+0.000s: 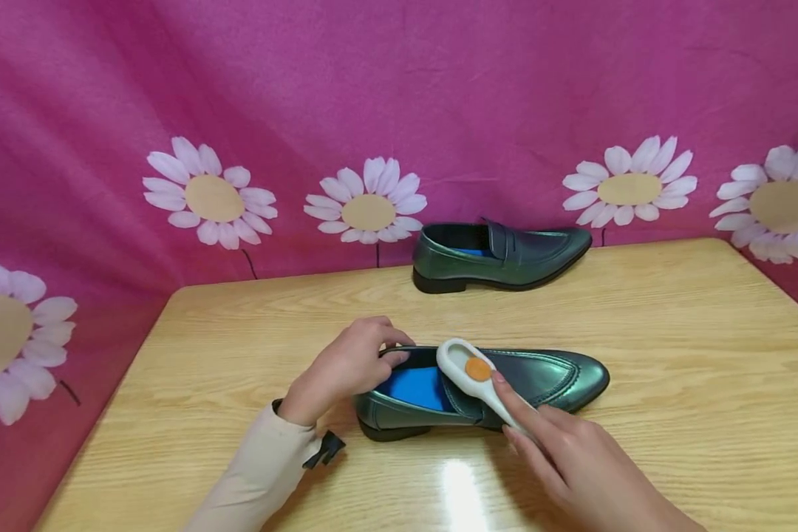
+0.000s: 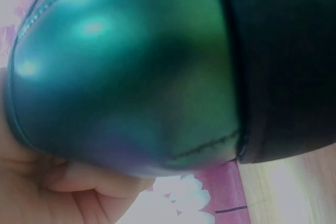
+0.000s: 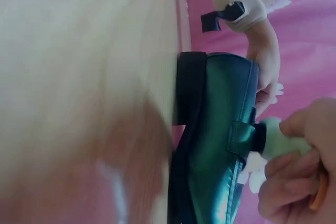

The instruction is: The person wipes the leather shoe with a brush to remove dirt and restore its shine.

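A dark green loafer [image 1: 545, 375] with a blue insole lies on the wooden table, toe pointing right. My left hand [image 1: 349, 362] grips the far rim of its opening near the heel, thumb inside; the left wrist view shows the glossy heel [image 2: 126, 77] up close. In my right hand [image 1: 588, 458] is a white-handled shoe brush [image 1: 457, 363] with an orange spot on it, the index finger laid along the handle. Its black bristles [image 3: 259, 138] touch the strap across the loafer's upper in the right wrist view.
A matching loafer [image 1: 505, 258] stands at the back of the table [image 1: 273, 318], toe to the right. Behind it hangs a pink cloth [image 1: 372, 89] printed with white daisies. A black bow [image 1: 324, 450] sits at the left sleeve's cuff.
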Tool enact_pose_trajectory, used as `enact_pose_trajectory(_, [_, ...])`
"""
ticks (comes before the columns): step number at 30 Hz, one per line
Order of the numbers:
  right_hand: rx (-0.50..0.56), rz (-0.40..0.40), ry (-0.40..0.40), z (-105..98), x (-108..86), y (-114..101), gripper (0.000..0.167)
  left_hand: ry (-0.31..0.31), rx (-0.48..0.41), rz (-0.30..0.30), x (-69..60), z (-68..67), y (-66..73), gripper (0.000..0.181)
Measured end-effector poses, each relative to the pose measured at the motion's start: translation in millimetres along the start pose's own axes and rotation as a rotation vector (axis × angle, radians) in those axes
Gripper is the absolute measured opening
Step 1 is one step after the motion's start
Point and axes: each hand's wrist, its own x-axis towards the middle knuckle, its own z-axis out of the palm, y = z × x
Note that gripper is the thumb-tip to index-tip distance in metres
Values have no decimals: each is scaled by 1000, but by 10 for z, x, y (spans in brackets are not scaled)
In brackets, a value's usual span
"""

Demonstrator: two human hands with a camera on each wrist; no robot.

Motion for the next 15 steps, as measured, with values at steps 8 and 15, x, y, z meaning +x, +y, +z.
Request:
enact_pose_trajectory(8, [123,27,-110,-42,-132,160,58,-5,6,-4,1,-5,17,25])
enact_pose_trajectory(15, [26,3,171,14,68,90,54,8,4,4,-16,4,5,25])
